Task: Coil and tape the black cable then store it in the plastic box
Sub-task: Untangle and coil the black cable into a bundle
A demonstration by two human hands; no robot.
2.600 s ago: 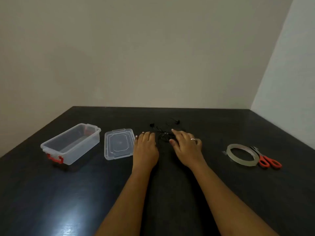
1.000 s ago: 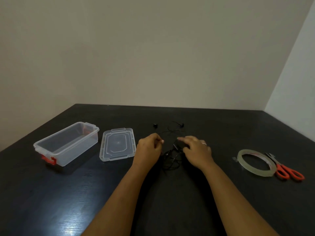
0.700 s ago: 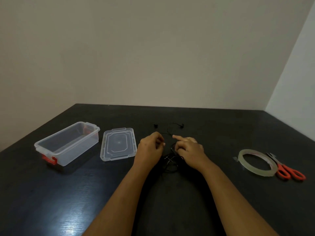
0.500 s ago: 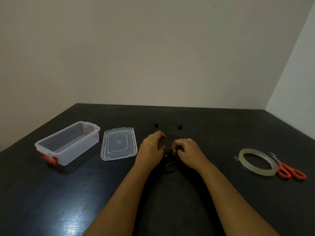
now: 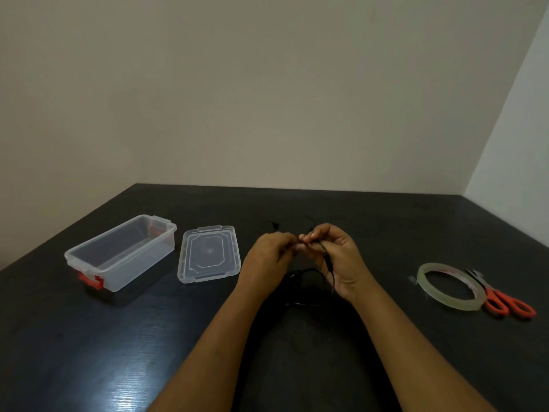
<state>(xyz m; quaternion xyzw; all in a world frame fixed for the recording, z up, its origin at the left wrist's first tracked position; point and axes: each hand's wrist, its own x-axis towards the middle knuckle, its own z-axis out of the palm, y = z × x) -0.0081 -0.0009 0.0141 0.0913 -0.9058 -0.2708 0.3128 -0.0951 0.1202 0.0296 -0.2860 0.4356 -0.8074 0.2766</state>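
The thin black cable (image 5: 329,267) runs from between my fingertips down across my right palm and lies in loose loops on the dark table (image 5: 297,367) under my wrists. My left hand (image 5: 271,258) and my right hand (image 5: 338,257) meet fingertip to fingertip above the table, each pinching the cable. Two small ends of the cable lie just beyond my hands. The clear plastic box (image 5: 120,252) with red latches stands open at the left, its clear lid (image 5: 208,257) flat beside it.
A roll of clear tape (image 5: 449,286) lies at the right, with orange-handled scissors (image 5: 509,303) touching its far side. Walls close off the table at the back and right.
Both hands rose from the table and came together, lifting part of the cable. My right hand turned palm toward me, with the cable now hanging across it.
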